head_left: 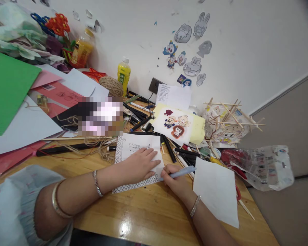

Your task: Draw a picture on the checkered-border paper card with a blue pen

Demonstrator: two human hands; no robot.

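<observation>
Near the front edge of the desk, left hand lies flat on paper (light, likely easy to crease; hold by edges), right hand grips pen

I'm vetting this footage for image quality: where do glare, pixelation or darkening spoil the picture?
In the head view, glare whitens a spot on the glossy light-brown wooden table; also there, coarse mosaic squares hide an area left of centre; the head view's upper-right corner darkens; the slim pale-blue pen in the right hand, same view, looks fairly clear.
</observation>
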